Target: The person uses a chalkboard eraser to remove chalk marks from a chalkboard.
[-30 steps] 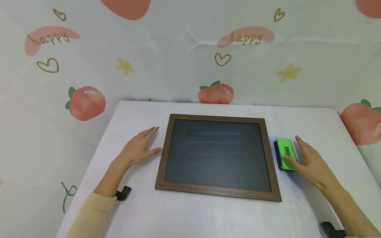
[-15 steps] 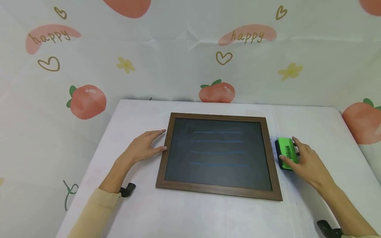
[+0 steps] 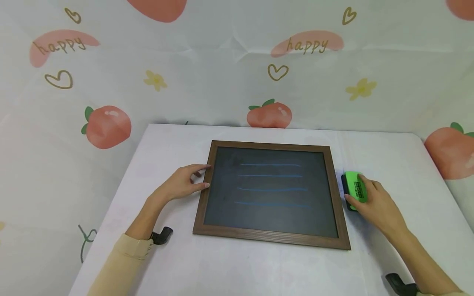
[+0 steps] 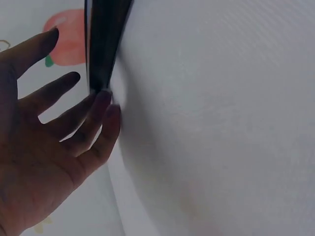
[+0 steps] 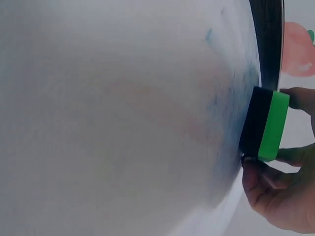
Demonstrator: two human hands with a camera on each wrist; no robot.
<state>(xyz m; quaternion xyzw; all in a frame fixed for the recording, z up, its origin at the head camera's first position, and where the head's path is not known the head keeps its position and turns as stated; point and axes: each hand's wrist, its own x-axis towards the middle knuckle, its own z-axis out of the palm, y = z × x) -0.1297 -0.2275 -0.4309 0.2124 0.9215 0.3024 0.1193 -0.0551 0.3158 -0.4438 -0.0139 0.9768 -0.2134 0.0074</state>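
A small chalkboard [image 3: 272,222] in a brown wooden frame [image 3: 272,237] lies flat in the middle, with several faint blue lines across it. At its left side is my left hand [image 3: 181,183], thumb and index fingertips right at the frame. The left wrist view shows that hand's fingers [image 4: 86,130] loosely bent, some reaching the frame's lower edge. To the board's right, my right hand [image 3: 379,209] grips a green and black board eraser [image 3: 359,191] between thumb and fingers. In the right wrist view the eraser's black pad [image 5: 256,123] faces the table, close to the frame.
The white table [image 3: 229,267] has bluish smudges to the right of the board. Behind it hangs a pale cloth [image 3: 207,61] printed with peaches, hearts and flowers. Black straps or camera mounts [image 3: 162,235] sit at both wrists.
My left hand has moved right to the board's frame, its fingers bending slightly. My right hand has closed in from the right and taken hold of the eraser. The board stays put.
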